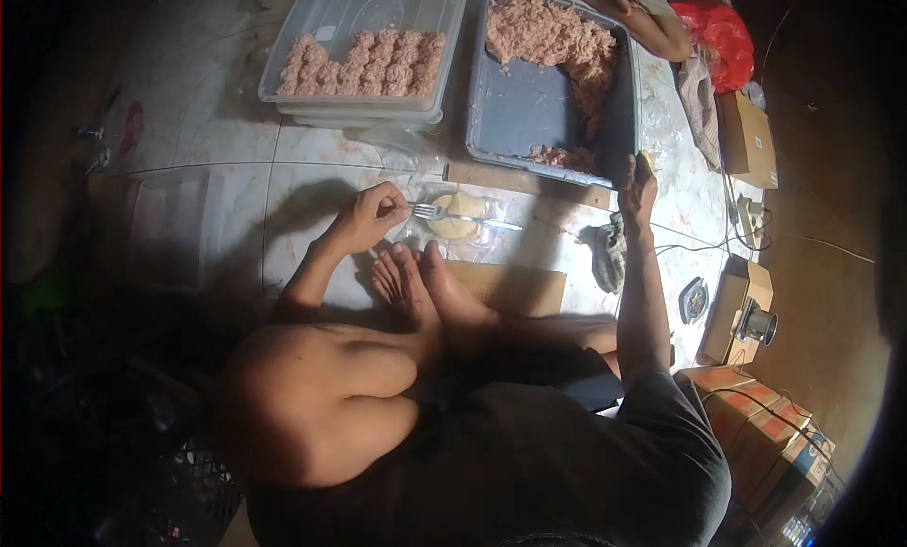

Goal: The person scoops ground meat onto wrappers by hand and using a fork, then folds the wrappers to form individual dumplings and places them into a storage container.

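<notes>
My left hand (372, 215) is over the floor with its fingers curled. Its fingertips meet the tine ends of a metal fork (431, 211); whether they pinch it I cannot tell. The fork lies across pale yellow, round dough wrappers (457, 227) on clear plastic, its handle towards the right. At the near right corner of a blue-grey plastic tray (528, 111), my right hand (638, 193) is closed around a small yellowish piece (645, 161), mostly hidden by the fingers. Raw minced meat (545, 33) is heaped along the tray's far and right sides, with a little at the near edge.
A clear plastic container (354, 108) holds rows of meat balls (390, 61). Another person's leg (652, 30) is beyond the tray. Cardboard (524, 285) lies by my feet. A cloth (611, 253), an ashtray (694, 300), cables and cartons (762, 419) are at right.
</notes>
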### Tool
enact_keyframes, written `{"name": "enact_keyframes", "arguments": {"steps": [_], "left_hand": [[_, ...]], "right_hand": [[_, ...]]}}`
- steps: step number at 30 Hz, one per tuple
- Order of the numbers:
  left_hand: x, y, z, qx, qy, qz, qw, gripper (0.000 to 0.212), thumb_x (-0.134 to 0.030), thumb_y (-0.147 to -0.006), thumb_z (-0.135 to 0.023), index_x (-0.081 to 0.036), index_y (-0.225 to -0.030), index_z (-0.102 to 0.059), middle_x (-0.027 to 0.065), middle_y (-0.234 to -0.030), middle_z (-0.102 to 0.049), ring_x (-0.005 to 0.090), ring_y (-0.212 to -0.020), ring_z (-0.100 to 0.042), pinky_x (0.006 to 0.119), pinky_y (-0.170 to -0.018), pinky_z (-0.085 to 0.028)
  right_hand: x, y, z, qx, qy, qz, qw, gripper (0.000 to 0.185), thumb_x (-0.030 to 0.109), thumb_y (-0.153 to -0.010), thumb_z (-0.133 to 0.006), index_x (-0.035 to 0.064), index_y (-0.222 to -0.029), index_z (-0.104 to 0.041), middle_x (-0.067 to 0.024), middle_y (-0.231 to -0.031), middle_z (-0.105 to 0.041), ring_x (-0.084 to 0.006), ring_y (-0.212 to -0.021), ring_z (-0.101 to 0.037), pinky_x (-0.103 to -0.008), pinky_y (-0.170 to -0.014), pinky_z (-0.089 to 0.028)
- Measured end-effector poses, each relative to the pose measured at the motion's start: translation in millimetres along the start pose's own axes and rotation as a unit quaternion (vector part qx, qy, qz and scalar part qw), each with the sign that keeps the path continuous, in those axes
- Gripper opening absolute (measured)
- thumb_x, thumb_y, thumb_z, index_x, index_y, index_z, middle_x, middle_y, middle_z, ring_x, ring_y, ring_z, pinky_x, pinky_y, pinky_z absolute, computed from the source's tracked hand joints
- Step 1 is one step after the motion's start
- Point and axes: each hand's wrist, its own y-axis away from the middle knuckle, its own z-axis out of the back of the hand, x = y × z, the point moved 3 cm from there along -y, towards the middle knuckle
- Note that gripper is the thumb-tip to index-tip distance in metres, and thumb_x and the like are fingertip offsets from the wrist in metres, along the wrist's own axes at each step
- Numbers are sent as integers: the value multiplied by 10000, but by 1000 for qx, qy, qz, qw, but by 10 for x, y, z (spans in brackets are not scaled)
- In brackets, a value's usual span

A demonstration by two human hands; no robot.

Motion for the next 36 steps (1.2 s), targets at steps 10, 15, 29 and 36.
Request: {"name": "enact_keyframes", "arguments": {"steps": [10,15,29,36], "left_hand": [[-314,466,-37,-118,-33,17,992,238,-213,-896,-725,-19,-1000,-634,111,-851,-696,215,-789,-682,347,-728,-534],[-460,249,-265,-100,-3,-15,995,229,-212,-896,-727,-21,-992,-643,95,-843,-688,186,-784,-662,338,-740,-536],[-467,-285,-958,-23,-256,-237,937,443,-197,-826,-685,-49,-1238,-616,148,-1311,-584,346,-1263,-522,465,-1091,-404],[-121,-404,-994,-55,-247,-285,925,236,-168,-845,-604,-77,-1045,-691,112,-1178,-645,319,-1178,-579,515,-1017,-440]], "right_hand": [[1505,1322,-614,201,-135,182,953,160,84,-864,-669,50,-1019,-653,-187,-972,-606,-415,-935,-585,-476,-831,-479],[1133,1550,-1258,246,38,307,919,310,149,-925,-481,-68,-1141,-527,-270,-1071,-594,-433,-997,-554,-512,-907,-422],[1466,-42,1062,309,91,141,936,130,69,-905,-625,51,-1028,-661,-169,-932,-672,-365,-837,-666,-433,-727,-519],[1261,-893,358,439,485,102,750,205,84,-881,-591,69,-1043,-717,-178,-1023,-726,-327,-976,-715,-431,-789,-580]]}}
